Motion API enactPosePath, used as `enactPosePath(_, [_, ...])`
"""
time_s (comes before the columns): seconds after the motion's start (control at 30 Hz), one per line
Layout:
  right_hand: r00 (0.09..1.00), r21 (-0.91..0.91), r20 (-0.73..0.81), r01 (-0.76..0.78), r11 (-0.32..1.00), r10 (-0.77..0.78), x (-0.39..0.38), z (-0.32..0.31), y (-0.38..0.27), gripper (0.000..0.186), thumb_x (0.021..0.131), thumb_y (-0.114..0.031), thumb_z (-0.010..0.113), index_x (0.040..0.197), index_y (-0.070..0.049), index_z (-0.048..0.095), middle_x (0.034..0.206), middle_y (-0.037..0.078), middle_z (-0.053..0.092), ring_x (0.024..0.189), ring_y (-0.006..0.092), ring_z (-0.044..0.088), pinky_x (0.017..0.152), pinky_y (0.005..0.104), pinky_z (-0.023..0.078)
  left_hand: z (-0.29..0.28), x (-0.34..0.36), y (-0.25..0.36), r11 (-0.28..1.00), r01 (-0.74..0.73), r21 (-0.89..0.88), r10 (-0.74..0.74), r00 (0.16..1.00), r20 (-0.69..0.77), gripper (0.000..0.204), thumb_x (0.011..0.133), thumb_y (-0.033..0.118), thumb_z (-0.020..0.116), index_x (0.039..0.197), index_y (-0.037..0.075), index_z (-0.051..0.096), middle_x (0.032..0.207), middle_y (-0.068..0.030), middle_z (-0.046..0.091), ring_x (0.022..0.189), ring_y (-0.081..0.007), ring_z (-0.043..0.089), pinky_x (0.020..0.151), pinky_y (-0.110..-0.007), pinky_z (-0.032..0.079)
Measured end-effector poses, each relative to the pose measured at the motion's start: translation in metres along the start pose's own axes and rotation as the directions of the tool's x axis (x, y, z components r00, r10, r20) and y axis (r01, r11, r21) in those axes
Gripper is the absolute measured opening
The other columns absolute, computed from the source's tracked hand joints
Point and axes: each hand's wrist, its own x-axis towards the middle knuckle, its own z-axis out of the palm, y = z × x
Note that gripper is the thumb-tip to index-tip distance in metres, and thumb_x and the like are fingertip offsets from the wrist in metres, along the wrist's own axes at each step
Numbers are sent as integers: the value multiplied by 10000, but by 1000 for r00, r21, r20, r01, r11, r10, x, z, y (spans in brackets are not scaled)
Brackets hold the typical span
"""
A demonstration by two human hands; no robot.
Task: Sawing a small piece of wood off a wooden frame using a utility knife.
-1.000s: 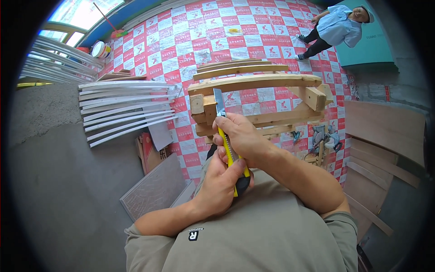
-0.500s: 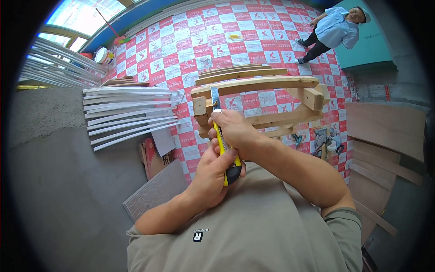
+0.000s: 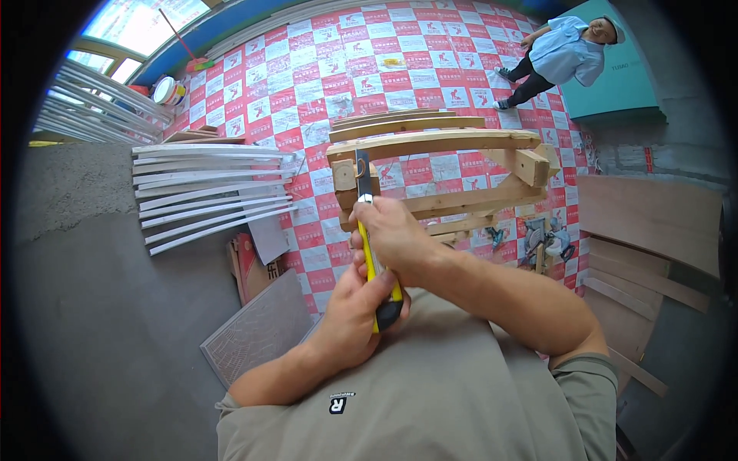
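Observation:
Both my hands are closed around a yellow and black utility knife (image 3: 364, 244), its blade (image 3: 363, 175) slid far out and pointing away from me. My right hand (image 3: 397, 237) grips the front of the handle near the metal collar. Behind it, my left hand (image 3: 347, 311) wraps the rear of the handle, close to the black end. Past my hands stands a wooden trestle frame (image 3: 442, 143). The blade overlaps the frame's left end, beside a square timber end (image 3: 345, 175); whether they touch, I cannot tell. A small pale curl shows against the blade.
White strips (image 3: 211, 184) lie stacked at the left, near a patterned panel (image 3: 254, 338). Power tools (image 3: 544, 242) rest on the checked floor covering (image 3: 307, 92) at the right, near plywood sheets (image 3: 653, 211). A person (image 3: 569, 50) stands at the far right by a green box (image 3: 615, 84).
The knife and both hands have shifted slightly toward me and left. The blade looks darker, and the pale curl now shows against it. My grip is unchanged.

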Motion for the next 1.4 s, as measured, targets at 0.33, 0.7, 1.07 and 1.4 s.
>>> enactPosePath(0.33, [952, -13, 94, 295, 955, -293, -6, 6, 5, 219, 1072, -269, 445, 1040, -61, 507, 754, 41, 531, 573, 145, 530, 520, 325, 493, -22, -1, 9, 983, -111, 143, 103, 993, 62, 346, 1050, 245, 544, 1315, 70, 407, 995, -78, 645, 757, -153, 645, 632, -274, 505])
enactPosePath(0.7, [952, 427, -203, 296, 854, -229, -10, -43, 51, 204, 1004, -252, 462, 993, -65, 542, 825, 79, 570, 730, 210, 586, 688, 366, 544, -18, 32, -10, 987, 92, 131, -109, 986, 129, 424, 1050, 215, 529, 1363, 56, 293, 915, -126, 638, 721, -178, 659, 620, -296, 546])
enactPosePath(1.07, [952, 775, 174, 24, 632, -250, 22, -22, 96, 277, 1081, -308, 403, 1061, -62, 528, 923, 99, 589, 848, 239, 579, 823, 412, 508, -31, 8, -7, 966, 91, 242, -58, 989, -137, 263, 1083, 294, 452, 1287, 133, 407, 917, -50, 557, 664, -146, 578, 536, -286, 510])
enactPosePath(1.4, [927, 805, 179, 54, 590, -330, 35, -19, 97, 265, 1094, -290, 380, 1064, -59, 505, 915, 103, 571, 793, 220, 548, 777, 397, 512, -30, 16, 1, 921, 74, 383, -21, 990, -141, 217, 1079, 279, 467, 1226, 130, 412, 883, -48, 536, 639, -137, 537, 520, -280, 480])
